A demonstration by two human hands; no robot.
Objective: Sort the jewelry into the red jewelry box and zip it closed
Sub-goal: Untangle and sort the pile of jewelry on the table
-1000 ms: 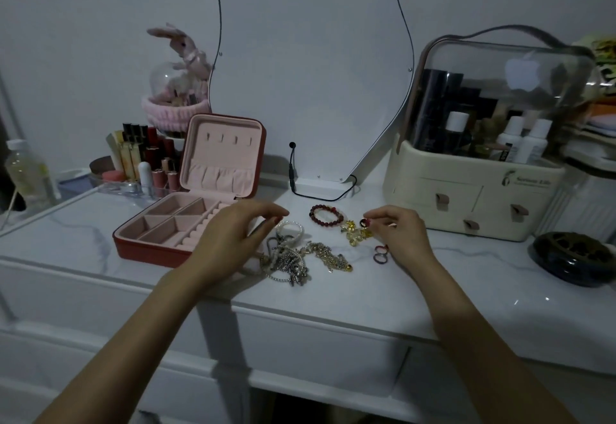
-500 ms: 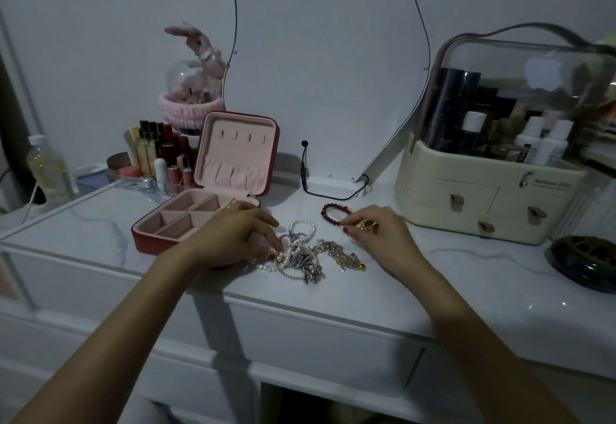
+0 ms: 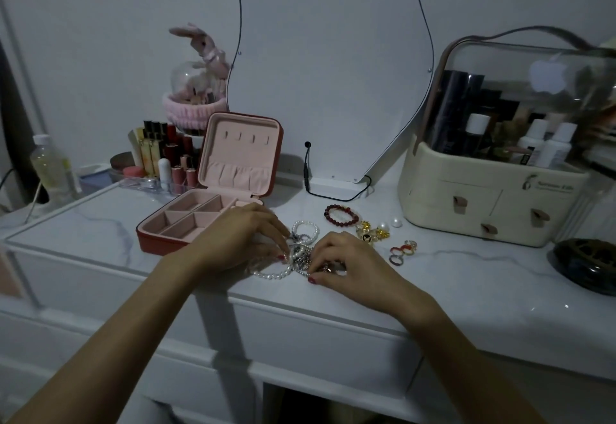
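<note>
The red jewelry box (image 3: 156,243) lies open on the marble top, its pink compartments bare and its lid upright. Just right of it sits a tangled pile of pearl strands and silver chains (image 3: 297,254). My left hand (image 3: 240,237) pinches into the left side of that pile. My right hand (image 3: 346,265) pinches a chain at the pile's right side. Further right lie a dark red bead bracelet (image 3: 341,215), a gold brooch (image 3: 370,233), two loose pearls (image 3: 390,223) and a few small rings (image 3: 402,251).
A cream cosmetics case (image 3: 486,203) with a clear dome stands at the right, a dark dish (image 3: 586,265) at the far right edge. Lipsticks and bottles (image 3: 166,160) crowd behind the box. A mirror (image 3: 330,66) with a black cable leans on the wall.
My right hand left the brooch and rings and moved left onto the chain pile. My left hand shifted from the box edge onto the pile. The brooch, pearls and rings now lie uncovered.
</note>
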